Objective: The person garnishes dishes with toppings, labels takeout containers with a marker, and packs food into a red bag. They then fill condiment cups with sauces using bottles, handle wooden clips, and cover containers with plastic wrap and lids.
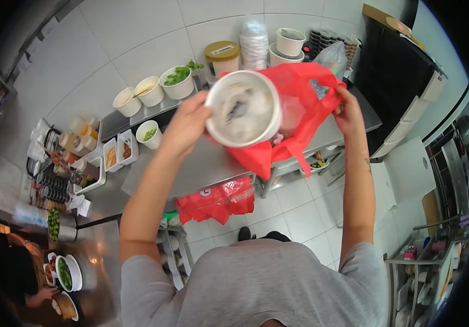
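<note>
My left hand [186,126] grips the rim of a round white takeaway bowl [224,139], tilted so that its top faces me. A clear lid seems to cover it, and pale and dark contents show through. On the right, my right hand [348,110] is closed on the handle of a red carrier bag [302,82]. The bag gapes above the steel counter, and the bowl is in front of its left part. Something in clear plastic shows inside the bag; I cannot make out what it is.
White tubs, one with green herbs [176,82], line the back shelf. Stacked plastic lids [254,46] and a gold-lidded tub [222,52] stand behind the bag. More red bags [218,200] hang below the counter [202,173]. Another person's hand [42,296] is at lower left.
</note>
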`<state>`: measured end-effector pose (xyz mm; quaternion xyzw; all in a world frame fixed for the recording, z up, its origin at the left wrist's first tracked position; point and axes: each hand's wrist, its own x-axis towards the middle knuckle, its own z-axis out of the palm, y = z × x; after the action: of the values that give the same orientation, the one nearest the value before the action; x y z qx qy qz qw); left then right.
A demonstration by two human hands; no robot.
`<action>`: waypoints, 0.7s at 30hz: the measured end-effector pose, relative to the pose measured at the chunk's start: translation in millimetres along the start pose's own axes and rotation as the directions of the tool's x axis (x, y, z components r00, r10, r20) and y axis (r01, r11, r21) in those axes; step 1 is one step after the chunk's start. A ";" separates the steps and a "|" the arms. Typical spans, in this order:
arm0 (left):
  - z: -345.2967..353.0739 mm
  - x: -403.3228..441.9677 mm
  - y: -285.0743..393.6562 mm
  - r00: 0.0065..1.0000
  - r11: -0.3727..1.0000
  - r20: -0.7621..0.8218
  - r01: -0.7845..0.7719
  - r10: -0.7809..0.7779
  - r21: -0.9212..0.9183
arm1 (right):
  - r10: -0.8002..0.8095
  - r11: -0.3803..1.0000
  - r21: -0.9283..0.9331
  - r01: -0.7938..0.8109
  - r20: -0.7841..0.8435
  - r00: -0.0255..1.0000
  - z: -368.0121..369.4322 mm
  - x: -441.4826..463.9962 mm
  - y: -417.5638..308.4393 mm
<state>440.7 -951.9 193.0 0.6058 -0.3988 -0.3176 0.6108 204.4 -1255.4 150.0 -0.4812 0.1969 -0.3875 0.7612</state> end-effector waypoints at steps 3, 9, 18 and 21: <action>39.3 78.6 -16.8 0.995 0.983 0.099 0.008 -0.027 0.184 | -0.072 0.981 0.179 0.077 -0.036 0.997 24.3 4.0 -26.4; 112.0 175.2 -39.5 0.968 0.807 0.124 0.110 -0.220 0.580 | -0.209 0.974 -0.047 0.223 0.207 0.956 56.5 23.3 -72.3; 72.3 170.8 -54.0 0.988 0.430 0.118 -0.066 -0.096 0.900 | -0.106 0.992 -0.030 0.120 0.282 0.953 41.0 59.7 -96.2; 49.2 145.6 -45.3 0.978 0.351 0.138 -0.076 -0.156 0.933 | -0.076 0.992 0.125 0.031 0.377 0.923 39.9 75.6 -100.3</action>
<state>472.0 -1105.6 160.3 0.8193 -0.5532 -0.1087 0.1049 238.1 -1315.0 262.7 -0.5071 0.0092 -0.3182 0.8009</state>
